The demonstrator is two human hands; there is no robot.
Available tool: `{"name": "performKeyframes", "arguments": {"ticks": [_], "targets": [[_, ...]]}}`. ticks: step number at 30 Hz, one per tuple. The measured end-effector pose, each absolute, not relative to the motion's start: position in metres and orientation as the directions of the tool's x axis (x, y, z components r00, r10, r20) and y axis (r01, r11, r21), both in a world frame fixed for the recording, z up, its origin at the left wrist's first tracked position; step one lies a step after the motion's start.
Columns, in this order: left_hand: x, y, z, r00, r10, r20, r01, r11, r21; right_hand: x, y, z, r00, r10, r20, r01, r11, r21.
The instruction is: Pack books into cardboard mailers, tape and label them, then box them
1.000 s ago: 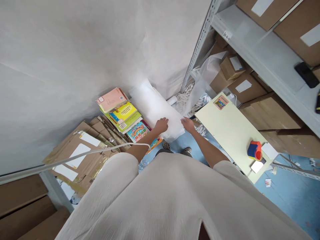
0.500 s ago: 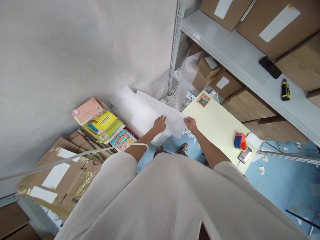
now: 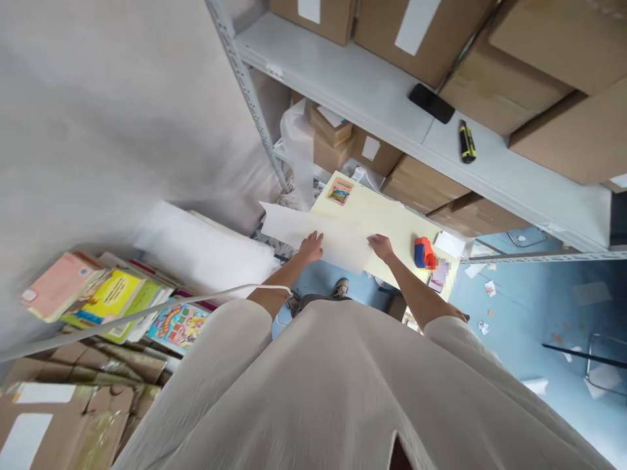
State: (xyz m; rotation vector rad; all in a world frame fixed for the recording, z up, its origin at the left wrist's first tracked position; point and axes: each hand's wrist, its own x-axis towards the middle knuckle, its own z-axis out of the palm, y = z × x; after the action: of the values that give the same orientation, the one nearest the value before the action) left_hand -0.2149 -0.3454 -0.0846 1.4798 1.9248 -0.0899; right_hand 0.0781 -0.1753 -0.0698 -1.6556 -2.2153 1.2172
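Observation:
Both my hands hold one white sheet of thin wrapping material, lifted and stretched flat over the near end of a pale yellow table. My left hand grips its near left edge, fingers curled over it. My right hand pinches the near right corner. A stack of the same white sheets lies on the floor to the left, beside the wall.
On the table lie a red and blue tape dispenser, a small picture book and white cards. Grey shelving behind carries cardboard boxes, a black phone and a yellow cutter. Colourful books and flattened cartons lie left.
I have turned to the right, away from the floor stack and toward the table. The white sheet came up off the stack in both hands and now hangs over the table's end.

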Motion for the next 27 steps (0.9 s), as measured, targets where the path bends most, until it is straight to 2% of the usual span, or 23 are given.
{"name": "performKeyframes", "arguments": {"ticks": [3, 11, 15, 18, 20, 23, 27], "targets": [[-0.19, -0.319, -0.095, -0.072, 0.808, -0.585, 0.886, 0.321, 0.334, 0.121, -0.16, -0.074, -0.303, 0.863, -0.405, 0.775, -0.025, -0.632], [-0.136, -0.279, -0.113, -0.078, 0.793, -0.604, 0.913, 0.299, 0.275, 0.181, -0.129, -0.09, -0.252, 0.833, -0.493, 0.807, -0.1, -0.582], [-0.13, -0.275, -0.112, -0.114, 0.776, -0.621, 0.916, 0.324, 0.237, 0.183, -0.132, -0.096, -0.19, 0.91, -0.369, 0.857, -0.029, -0.514], [-0.133, -0.275, -0.11, -0.11, 0.78, -0.616, 0.919, 0.315, 0.235, 0.179, -0.14, -0.095, -0.246, 0.925, -0.288, 0.881, 0.089, -0.464], [-0.136, -0.274, -0.109, -0.103, 0.781, -0.616, 0.921, 0.309, 0.237, 0.173, -0.145, -0.094, -0.335, 0.887, -0.319, 0.871, 0.162, -0.464], [-0.141, -0.27, -0.109, -0.093, 0.779, -0.62, 0.92, 0.305, 0.245, 0.163, -0.152, -0.094, -0.438, 0.777, -0.452, 0.856, 0.207, -0.474], [-0.15, -0.263, -0.111, -0.065, 0.779, -0.624, 0.925, 0.282, 0.256, 0.148, -0.158, -0.098, -0.423, 0.675, -0.605, 0.886, 0.168, -0.432]]}}
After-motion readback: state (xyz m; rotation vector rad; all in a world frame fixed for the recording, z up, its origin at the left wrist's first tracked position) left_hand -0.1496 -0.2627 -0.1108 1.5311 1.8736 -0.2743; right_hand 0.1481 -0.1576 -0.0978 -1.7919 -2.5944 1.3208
